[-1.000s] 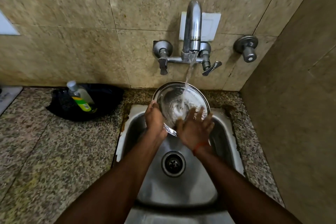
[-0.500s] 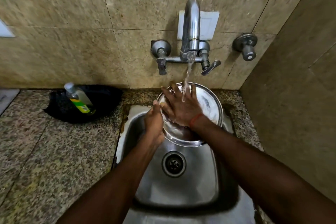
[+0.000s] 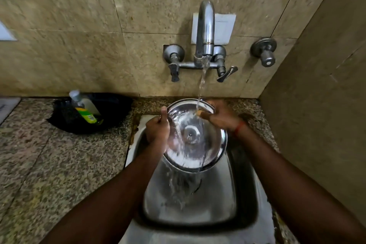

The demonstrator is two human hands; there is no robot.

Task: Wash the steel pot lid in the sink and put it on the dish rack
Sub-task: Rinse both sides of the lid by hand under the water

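Both hands grasp the lid by its rim, left hand and right hand, under running water; racking remains, no rack visible.

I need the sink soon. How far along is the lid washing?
Still rinsing. The tap is running onto the steel lid, held tilted over the sink. The left hand has a grip on its left rim and the right hand holds the far right edge. Water is sheeting off. Left: shut off the water and move the lid to a dish rack, which is not in view.
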